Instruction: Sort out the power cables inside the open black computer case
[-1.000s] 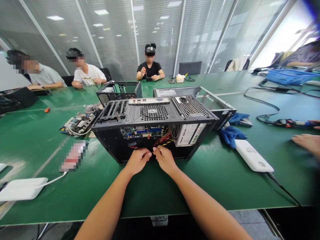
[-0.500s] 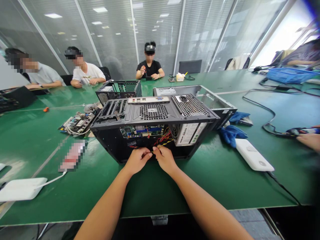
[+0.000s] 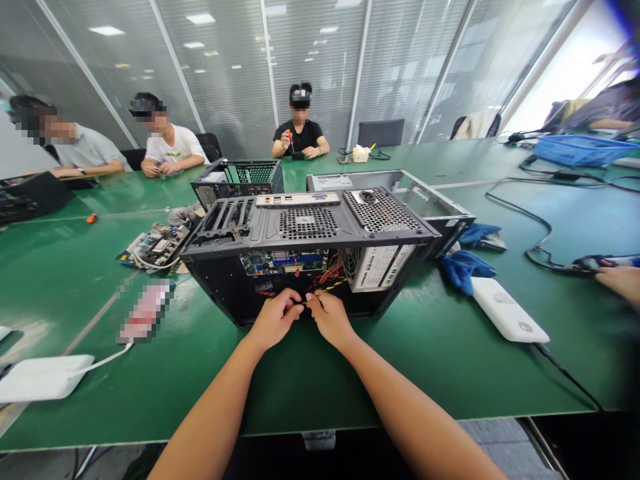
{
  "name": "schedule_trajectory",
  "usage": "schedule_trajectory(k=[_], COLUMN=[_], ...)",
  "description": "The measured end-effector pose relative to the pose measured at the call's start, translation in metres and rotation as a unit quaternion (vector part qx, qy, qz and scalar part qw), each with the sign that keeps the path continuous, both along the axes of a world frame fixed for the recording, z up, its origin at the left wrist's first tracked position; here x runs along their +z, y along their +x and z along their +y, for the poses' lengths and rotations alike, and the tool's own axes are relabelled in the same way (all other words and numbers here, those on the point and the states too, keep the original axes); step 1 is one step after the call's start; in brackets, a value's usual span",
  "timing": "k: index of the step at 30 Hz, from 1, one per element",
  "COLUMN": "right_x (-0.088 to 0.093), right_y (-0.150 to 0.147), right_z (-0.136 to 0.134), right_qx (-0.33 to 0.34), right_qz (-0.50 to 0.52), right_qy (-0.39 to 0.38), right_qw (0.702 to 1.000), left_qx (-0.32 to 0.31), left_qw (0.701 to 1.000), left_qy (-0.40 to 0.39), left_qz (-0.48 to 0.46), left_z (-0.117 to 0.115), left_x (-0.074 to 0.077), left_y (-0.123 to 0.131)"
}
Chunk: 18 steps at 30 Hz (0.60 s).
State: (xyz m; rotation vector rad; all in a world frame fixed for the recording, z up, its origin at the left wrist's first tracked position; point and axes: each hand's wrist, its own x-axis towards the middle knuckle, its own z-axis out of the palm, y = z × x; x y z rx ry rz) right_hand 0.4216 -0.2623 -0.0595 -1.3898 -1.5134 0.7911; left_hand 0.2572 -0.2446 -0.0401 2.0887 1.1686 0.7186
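An open computer case [image 3: 210,273] stands before me on the green table, its rear panel facing up. Inside show a motherboard [image 3: 285,261], a power supply [image 3: 383,268] and a bundle of red and yellow wires [image 3: 330,273]. At the case's open side, my left hand [image 3: 275,318] is closed in a pinch on a thin yellow-and-black cable. Close beside it, my right hand [image 3: 327,317] pinches the same yellow-and-black cable [image 3: 336,287], which runs up toward the power supply. The fingertips hide the cable's end.
Two more cases [image 3: 237,175] [image 3: 450,217] stand behind. Loose circuit boards [image 3: 160,247] and a phone [image 3: 146,311] lie left, near a white power bank [image 3: 45,378]. Blue gloves [image 3: 467,267] and another white power bank [image 3: 507,310] lie right. A co-worker's hand [image 3: 620,280] is at the right edge.
My hands stay almost in place at the cable, with only a slight shift of the left fingers. Across the table, a co-worker in white has drawn their hands closer together.
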Motion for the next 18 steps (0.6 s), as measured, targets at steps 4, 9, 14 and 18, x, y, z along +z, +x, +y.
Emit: schedule_trajectory(k=[4, 9, 14, 18], right_x=[-0.001, -0.003, -0.001, -0.001], right_y=[0.000, 0.000, 0.000, 0.000], right_z=[0.000, 0.000, 0.000, 0.000], right_qx=[-0.003, -0.001, 0.003, 0.001], right_qz=[-0.002, 0.004, 0.003, 0.008], right_qy=[-0.001, 0.005, 0.016, 0.008], right_qw=[1.000, 1.000, 1.000, 1.000], left_qx=[-0.020, -0.017, -0.021, -0.022], left_qw=[1.000, 0.998, 0.979, 0.980], left_qy=[0.000, 0.061, 0.172, 0.170], left_qz=[-0.011, 0.025, 0.107, 0.105], left_z=[-0.001, -0.001, 0.000, 0.002], left_x=[0.002, 0.000, -0.007, -0.007], left_y=[0.001, 0.001, -0.002, -0.003])
